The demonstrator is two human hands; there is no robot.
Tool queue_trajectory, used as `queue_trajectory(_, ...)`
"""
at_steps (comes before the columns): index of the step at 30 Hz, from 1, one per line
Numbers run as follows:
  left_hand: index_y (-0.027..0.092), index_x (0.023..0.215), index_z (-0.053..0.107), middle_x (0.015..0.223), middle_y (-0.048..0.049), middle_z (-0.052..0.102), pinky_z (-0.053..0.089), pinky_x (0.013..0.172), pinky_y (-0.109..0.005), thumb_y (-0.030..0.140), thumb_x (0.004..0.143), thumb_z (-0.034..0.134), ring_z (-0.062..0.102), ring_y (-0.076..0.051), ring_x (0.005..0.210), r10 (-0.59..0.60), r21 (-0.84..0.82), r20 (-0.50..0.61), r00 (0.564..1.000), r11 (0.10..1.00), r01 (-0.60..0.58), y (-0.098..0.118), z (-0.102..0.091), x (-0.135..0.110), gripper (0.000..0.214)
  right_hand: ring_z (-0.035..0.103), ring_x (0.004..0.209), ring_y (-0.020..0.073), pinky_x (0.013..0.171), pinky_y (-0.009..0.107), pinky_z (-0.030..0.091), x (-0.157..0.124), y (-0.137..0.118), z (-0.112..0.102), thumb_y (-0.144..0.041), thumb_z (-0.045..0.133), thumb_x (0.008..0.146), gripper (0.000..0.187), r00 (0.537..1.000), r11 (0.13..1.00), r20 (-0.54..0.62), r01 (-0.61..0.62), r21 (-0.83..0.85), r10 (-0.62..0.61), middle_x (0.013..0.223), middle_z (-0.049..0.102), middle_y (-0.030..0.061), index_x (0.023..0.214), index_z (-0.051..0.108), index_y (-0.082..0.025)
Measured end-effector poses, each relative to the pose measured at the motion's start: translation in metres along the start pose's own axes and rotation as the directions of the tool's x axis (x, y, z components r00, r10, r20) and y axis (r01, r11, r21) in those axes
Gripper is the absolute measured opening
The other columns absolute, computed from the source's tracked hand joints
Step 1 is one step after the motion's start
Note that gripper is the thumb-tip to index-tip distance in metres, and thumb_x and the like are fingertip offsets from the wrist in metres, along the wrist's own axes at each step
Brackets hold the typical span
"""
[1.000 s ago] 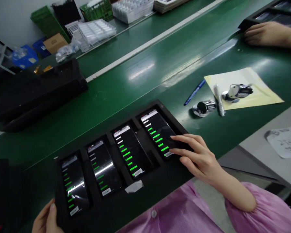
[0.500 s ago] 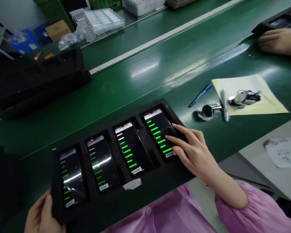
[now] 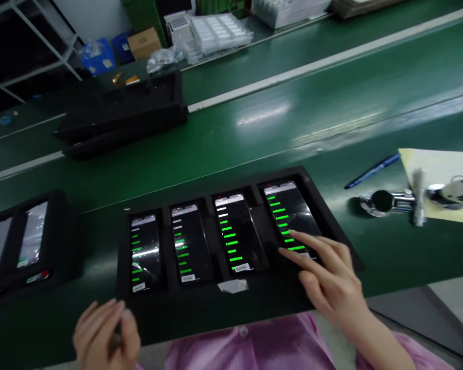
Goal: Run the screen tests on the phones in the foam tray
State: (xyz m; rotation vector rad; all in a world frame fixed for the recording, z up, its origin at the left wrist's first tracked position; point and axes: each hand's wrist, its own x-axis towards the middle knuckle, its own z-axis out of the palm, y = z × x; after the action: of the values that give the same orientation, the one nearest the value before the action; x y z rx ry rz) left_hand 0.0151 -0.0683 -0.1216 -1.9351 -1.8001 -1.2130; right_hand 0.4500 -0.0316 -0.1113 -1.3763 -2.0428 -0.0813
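Note:
Several smartphones lie face up in the slots of a black tray (image 3: 334, 226). Their lit screens show lists of mostly green text. Over the lower part of the rightmost smartphone (image 3: 295, 210) is my right hand (image 3: 332, 272), fingers stretched out and apart; whether a fingertip touches the glass I cannot tell. My left hand (image 3: 106, 331) is near the tray's front left corner, fingers loosely curled, thumb apart, nothing seen in it. The leftmost smartphone (image 3: 146, 257) is nearest to it. A torn white label (image 3: 233, 286) is stuck on the tray's front edge.
Another black tray (image 3: 56, 246) with phones stands at the left. Stacked black trays (image 3: 123, 113) lie farther back. To the right are a blue pen (image 3: 372, 170), a shiny metal object (image 3: 381, 202) and a yellowish sheet (image 3: 435, 159). Clear plastic trays (image 3: 219, 33) stand at the back.
My left hand has let go of the tray's left side and come away from it. My right hand's fingers have shifted lower on the rightmost phone. The view has swung left.

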Motion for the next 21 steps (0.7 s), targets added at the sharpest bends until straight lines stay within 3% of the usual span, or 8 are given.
queue_trajectory(1, 0.017, 0.095, 0.072, 0.089, -0.0054, 0.073, 0.054, 0.105, -0.048, 0.016, 0.08, 0.082, 0.07, -0.021, 0.086, 0.155, 0.003, 0.076, 0.985, 0.988, -0.156, 0.009, -0.002, -0.001, 0.018, 0.059, 0.112, 0.0269, 0.093, 0.046, 0.047, 0.004, -0.007, 0.005, -0.03, 0.044, 0.11, 0.032, 0.999, 0.999, 0.025, 0.043, 0.024, -0.043, 0.132, 0.069, 0.0126, 0.116, 0.075, -0.022)
queue_trajectory(3, 0.015, 0.112, 0.072, 0.101, -0.0097, 0.075, 0.049, 0.113, -0.049, 0.01, 0.082, 0.081, 0.072, -0.023, 0.096, 0.277, 0.024, 0.145, 0.95, 0.959, -0.283, 0.028, 0.0, 0.0, 0.031, 0.06, 0.112, 0.0259, 0.092, 0.045, 0.046, 0.013, -0.018, 0.014, -0.037, 0.041, 0.112, 0.038, 0.994, 0.993, 0.043, 0.1, 0.065, -0.103, 0.129, 0.071, 0.0122, 0.115, 0.076, -0.022)
queue_trajectory(6, 0.012, 0.128, 0.068, 0.114, -0.0149, 0.073, 0.036, 0.125, -0.053, 0.018, 0.091, 0.077, 0.067, -0.026, 0.112, 0.247, 0.095, 0.211, 0.946, 0.958, -0.272, 0.043, 0.011, 0.003, 0.038, 0.059, 0.113, 0.0254, 0.093, 0.044, 0.044, 0.022, -0.026, 0.022, -0.04, 0.04, 0.113, 0.042, 0.99, 0.988, 0.04, 0.128, 0.092, -0.132, 0.128, 0.072, 0.013, 0.113, 0.077, -0.021)
queue_trajectory(14, 0.016, 0.131, 0.068, 0.126, -0.0145, 0.066, 0.013, 0.133, -0.059, 0.037, 0.099, 0.068, 0.058, -0.028, 0.124, 0.213, 0.094, 0.338, 0.917, 0.962, -0.258, 0.048, 0.015, -0.005, 0.038, 0.06, 0.114, 0.0234, 0.101, 0.045, 0.04, 0.024, -0.035, 0.026, -0.05, 0.037, 0.112, 0.05, 0.973, 0.958, 0.079, 0.196, 0.208, -0.217, 0.128, 0.074, 0.0099, 0.106, 0.079, -0.024)
queue_trajectory(17, 0.016, 0.131, 0.068, 0.13, -0.0151, 0.065, 0.008, 0.133, -0.061, 0.042, 0.1, 0.066, 0.054, -0.03, 0.129, 0.205, 0.105, 0.385, 0.9, 0.959, -0.263, 0.056, 0.015, -0.004, 0.04, 0.059, 0.116, 0.0265, 0.101, 0.048, 0.038, 0.026, -0.04, 0.03, -0.051, 0.039, 0.111, 0.048, 0.983, 0.986, 0.119, 0.13, 0.104, -0.142, 0.133, 0.073, 0.0092, 0.108, 0.08, -0.026)
queue_trajectory(21, 0.019, 0.128, 0.071, 0.132, -0.0139, 0.064, 0.005, 0.133, -0.062, 0.047, 0.102, 0.062, 0.051, -0.03, 0.133, 0.167, 0.094, 0.377, 0.911, 0.972, -0.217, 0.068, 0.019, 0.001, 0.039, 0.058, 0.117, 0.0328, 0.092, 0.049, 0.037, 0.03, -0.041, 0.036, -0.048, 0.04, 0.111, 0.046, 0.986, 0.993, 0.164, 0.039, -0.113, -0.02, 0.143, 0.067, 0.0129, 0.118, 0.079, -0.025)
